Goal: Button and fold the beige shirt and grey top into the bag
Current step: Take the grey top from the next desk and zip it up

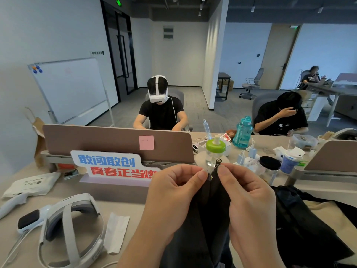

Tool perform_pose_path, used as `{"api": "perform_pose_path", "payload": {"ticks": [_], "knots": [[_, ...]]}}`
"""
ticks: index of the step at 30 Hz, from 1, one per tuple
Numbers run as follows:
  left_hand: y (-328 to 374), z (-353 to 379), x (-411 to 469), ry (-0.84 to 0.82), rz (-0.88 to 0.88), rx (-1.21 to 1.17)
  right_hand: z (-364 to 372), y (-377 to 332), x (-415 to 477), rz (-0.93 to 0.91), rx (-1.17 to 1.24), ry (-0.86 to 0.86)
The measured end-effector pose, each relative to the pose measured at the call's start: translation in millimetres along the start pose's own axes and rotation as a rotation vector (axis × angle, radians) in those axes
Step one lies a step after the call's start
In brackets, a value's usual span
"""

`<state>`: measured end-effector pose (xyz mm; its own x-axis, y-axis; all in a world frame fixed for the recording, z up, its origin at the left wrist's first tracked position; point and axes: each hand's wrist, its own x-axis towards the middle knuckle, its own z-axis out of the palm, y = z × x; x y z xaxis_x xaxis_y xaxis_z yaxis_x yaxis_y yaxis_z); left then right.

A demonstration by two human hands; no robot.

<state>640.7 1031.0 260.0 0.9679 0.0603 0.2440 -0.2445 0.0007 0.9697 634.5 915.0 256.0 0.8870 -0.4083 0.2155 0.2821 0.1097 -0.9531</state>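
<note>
I hold a dark grey top (202, 229) upright in front of me, above the desk. My left hand (173, 196) pinches its left front edge near the top. My right hand (247, 198) pinches the right edge beside it. A black zipper pull (218, 162) sticks up between my fingertips. More dark cloth (301, 229) trails to the right over a beige fabric (328, 215) that lies on the desk at the right; I cannot tell whether it is the shirt or the bag.
A white headset (73, 229) and controllers (29, 221) lie on the desk at the left, with white paper (116, 233) beside them. Behind my hands stand a slogan sign (116, 167), a desk divider (116, 142), bottles and jars (268, 167). Two people sit opposite.
</note>
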Motion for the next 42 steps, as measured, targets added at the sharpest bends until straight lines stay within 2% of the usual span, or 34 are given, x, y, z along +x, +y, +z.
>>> {"api": "perform_pose_path", "payload": {"ticks": [10, 15, 18, 24, 42], "knots": [[-1, 2, -1, -0.012, 0.003, -0.001, -3, -2, 1, -0.047, -0.028, -0.049], [-6, 1, -2, 0.067, 0.045, 0.041, -2, 1, 2, -0.170, -0.207, -0.158], [-12, -3, 0, 0.064, 0.027, 0.108, -2, 4, 3, -0.175, -0.253, -0.207], [-17, 1, 3, -0.029, -0.025, 0.235, -3, 9, 1, -0.145, -0.171, -0.137], [-17, 1, -1, -0.042, -0.032, 0.149, -9, 3, -1, -0.131, -0.110, -0.130]]}}
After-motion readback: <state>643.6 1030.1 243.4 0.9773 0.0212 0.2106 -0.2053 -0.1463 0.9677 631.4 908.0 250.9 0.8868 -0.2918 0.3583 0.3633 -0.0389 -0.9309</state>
